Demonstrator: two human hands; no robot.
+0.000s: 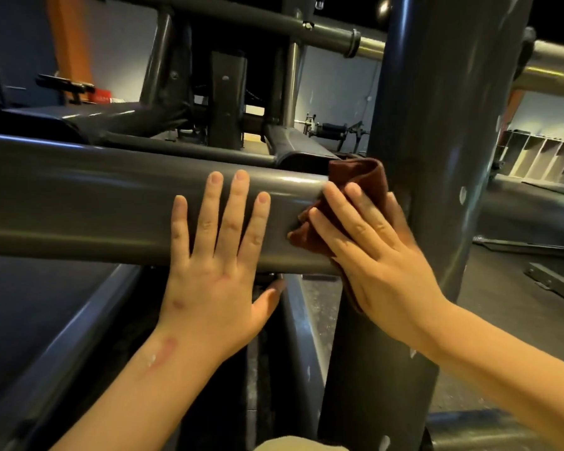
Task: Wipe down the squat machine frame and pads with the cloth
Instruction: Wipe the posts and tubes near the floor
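From the head camera, the only writing is on a red box (101, 94) far back on the left, too small and blurred to read. The horizontal tube (95, 196) of the squat machine frame is smooth, rounded, grey-painted metal with a soft sheen. It meets a thick upright post (437, 125) in the same finish (flecked with small pale chips).

The left hand (215, 271) lies flat on the tube, fingers straight and slightly spread, thumb tucked under its lower edge. The right hand (378, 255) presses the cloth (355, 177), a soft, rumpled, rust-brown fabric, against the joint of tube and post with straight fingers held close together.

A polished chrome bar (551, 73) crosses the upper right, and pale cubby shelves (541, 157) stand beyond.
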